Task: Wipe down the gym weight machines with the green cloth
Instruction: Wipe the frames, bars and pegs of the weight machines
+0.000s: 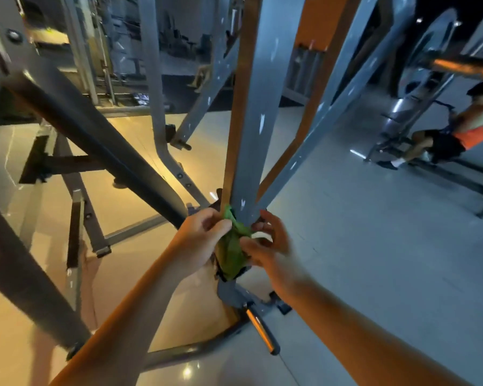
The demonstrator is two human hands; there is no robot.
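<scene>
**Task item.** The green cloth [231, 253] lies just below the frame centre, toward 6 o'clock. It is bunched against the lower end of the grey upright post [251, 121] of a weight machine and covers the near face of the post just above the base. The upper tip of the cloth reaches the left edge of the post.

**Left hand** [204, 236]. It is at 9 o'clock of the cloth. The fingers are curled, and the thumb and fingertips pinch the upper left edge of the cloth. The forearm enters the frame from 7 o'clock.

**Right hand** [268, 246]. It is at 3 o'clock of the cloth. The thumb and curled fingers grasp the right side of the cloth, and the fingertips lie against the right edge of the post. The forearm enters from 5 o'clock. Motion blur hides finer contact detail on both hands.

**Machine frame.** The post carries an orange strip along its left side. A grey diagonal brace [332, 107] rises from the post toward 1 o'clock of the cloth. A dark sloping beam [95, 135] runs from 10 o'clock of the frame down to a point just behind the left hand. At 6 o'clock of the cloth, a base tube [262, 332] with an orange highlight rests on the tiled floor [374, 246].

**Surroundings.** At 2 o'clock of the frame, well apart from the hands, a person [457, 132] in an orange top and dark shorts sits at another machine.
</scene>
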